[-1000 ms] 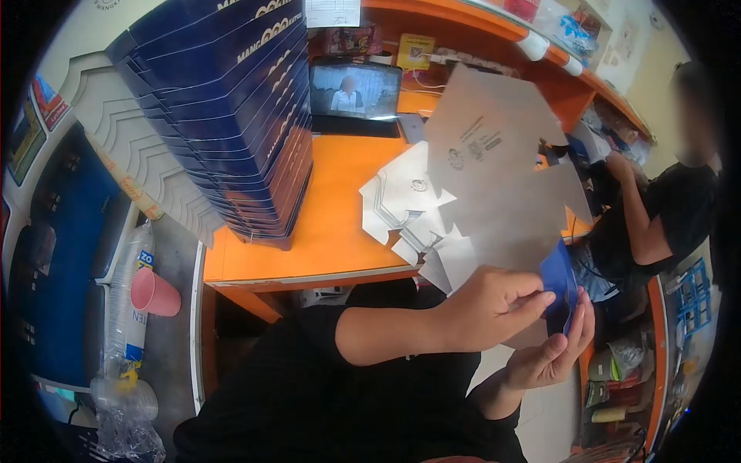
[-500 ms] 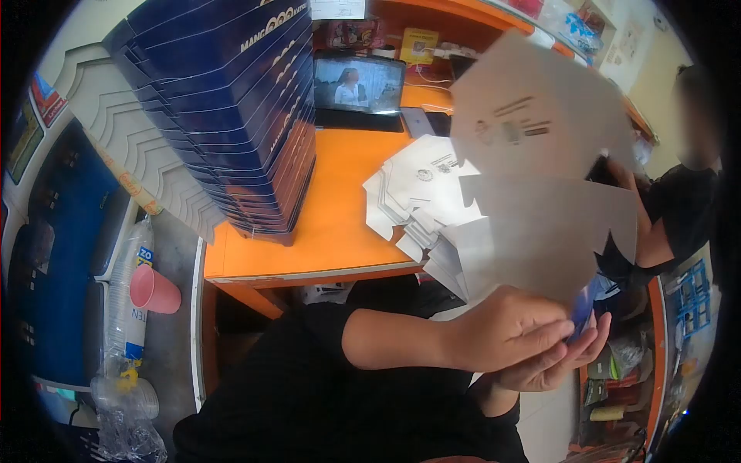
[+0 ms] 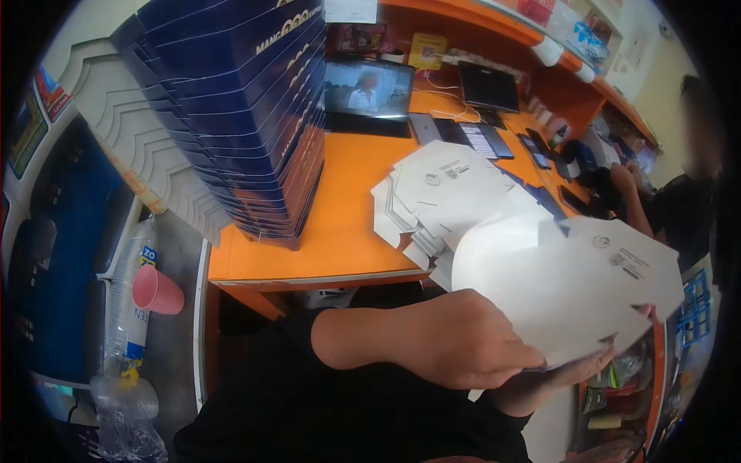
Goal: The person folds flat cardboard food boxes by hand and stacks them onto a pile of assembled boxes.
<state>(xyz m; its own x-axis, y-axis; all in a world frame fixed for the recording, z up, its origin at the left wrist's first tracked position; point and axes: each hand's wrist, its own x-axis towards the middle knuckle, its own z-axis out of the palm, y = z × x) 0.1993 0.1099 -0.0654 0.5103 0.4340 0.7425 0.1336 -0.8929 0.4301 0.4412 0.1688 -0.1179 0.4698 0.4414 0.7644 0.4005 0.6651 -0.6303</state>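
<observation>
A flat carton blank [image 3: 525,293], grey-white with small print and notched edges, is tilted above the near side of the orange table. My left hand [image 3: 463,339] is closed on its near edge, fingers pressed together. My right hand [image 3: 575,372] reaches under the near right edge with the palm turned up, gripping the blank; part of its fingers is hidden behind the board. Just beyond lies a pile of similar carton blanks [image 3: 440,181] on the table. To the left rises a tall nested stack of folded dark blue cartons [image 3: 224,108].
Grey-white carton sheets [image 3: 131,116] lean left of the stack. A pink cup [image 3: 158,290] and sleeved plastic cups [image 3: 123,293] are at lower left. On the orange table [image 3: 309,258] are a lit screen [image 3: 367,91] and phones [image 3: 536,148]. Another person [image 3: 683,201] is at right.
The raised carton blank has swung down to a lower, flatter tilt, uncovering the table's far side. Both hands have shifted slightly lower with it. The other person's arms have moved.
</observation>
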